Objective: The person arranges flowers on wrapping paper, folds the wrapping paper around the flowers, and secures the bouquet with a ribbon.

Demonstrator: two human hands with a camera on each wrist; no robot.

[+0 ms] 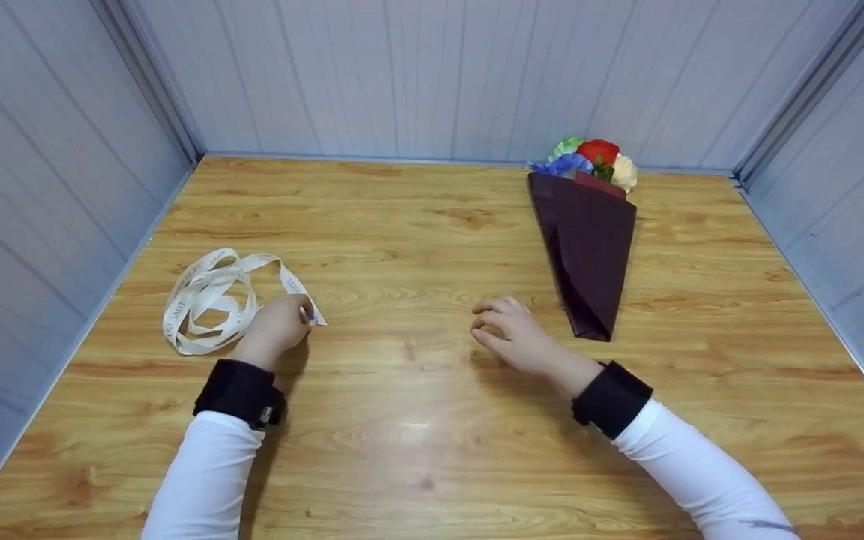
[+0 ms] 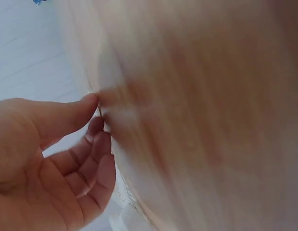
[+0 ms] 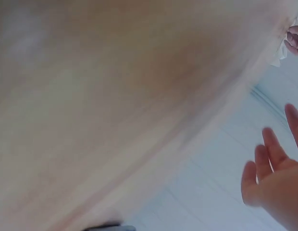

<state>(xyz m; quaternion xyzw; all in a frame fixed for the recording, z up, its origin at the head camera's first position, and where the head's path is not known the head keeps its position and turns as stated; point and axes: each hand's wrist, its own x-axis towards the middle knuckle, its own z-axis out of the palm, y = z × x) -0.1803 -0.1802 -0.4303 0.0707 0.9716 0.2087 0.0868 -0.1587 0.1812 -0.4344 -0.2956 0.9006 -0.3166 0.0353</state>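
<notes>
On the left of the table in the head view lies a loosely coiled white ribbon [image 1: 199, 300] with dark printed lettering. My left hand [image 1: 276, 324] is low over the table at its near right side and pinches the ribbon's free end between thumb and fingers. The left wrist view shows the thumb [image 2: 77, 113] and bent fingertips close together at the strip's edge. My right hand [image 1: 513, 335] hovers right of the middle, fingers loosely bent and apart, holding nothing. Further right lies a flower bouquet [image 1: 589, 247] in dark maroon paper, with red, blue, green and cream blooms.
The wood-grain table [image 1: 402, 225] is enclosed by pale panel walls [image 1: 417, 75] at the back and both sides. The bouquet's blooms lie near the back wall. Black bands [image 1: 235, 391] circle both wrists over white sleeves.
</notes>
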